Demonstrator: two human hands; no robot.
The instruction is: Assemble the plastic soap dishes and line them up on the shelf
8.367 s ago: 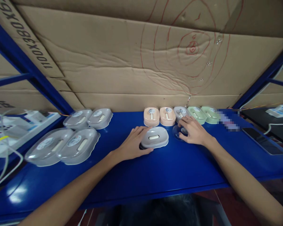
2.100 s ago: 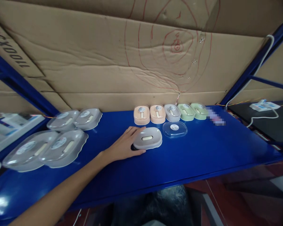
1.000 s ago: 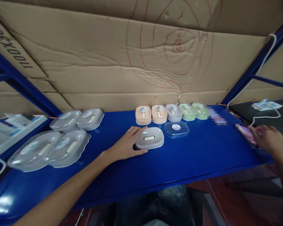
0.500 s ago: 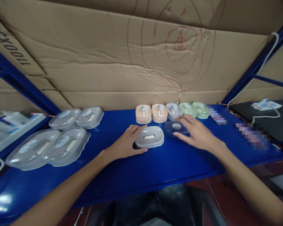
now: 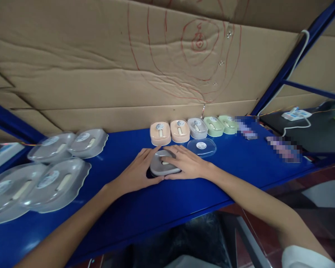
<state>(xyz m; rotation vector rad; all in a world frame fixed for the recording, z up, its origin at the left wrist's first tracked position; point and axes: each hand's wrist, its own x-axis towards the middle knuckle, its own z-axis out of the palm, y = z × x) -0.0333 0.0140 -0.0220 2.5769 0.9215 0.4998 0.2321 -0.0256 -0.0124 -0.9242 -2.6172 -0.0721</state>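
Both hands rest on a grey soap box that sits on the blue worktop, a little in front of the row of small boxes along the cardboard wall. The left hand cups the near left side of the grey soap box, its fingers curled loosely round the edge and its thumb along the front rim. The right hand lies flat over the top right of the same box, fingers spread and pressing on the lid rather than clenched round it. Just behind and to the right of the grey soap box lies a clear lid with a round sticker, apart from both hands. Behind the grey soap box, against the cardboard, stand two peach boxes, one grey box and two green boxes, side by side and touching. Well to the left of the grey soap box lie four larger scalloped grey trays in overlapping pairs. Far to the right of it, beyond the blue shelf post, a white power strip with its cable rests on a dark surface.
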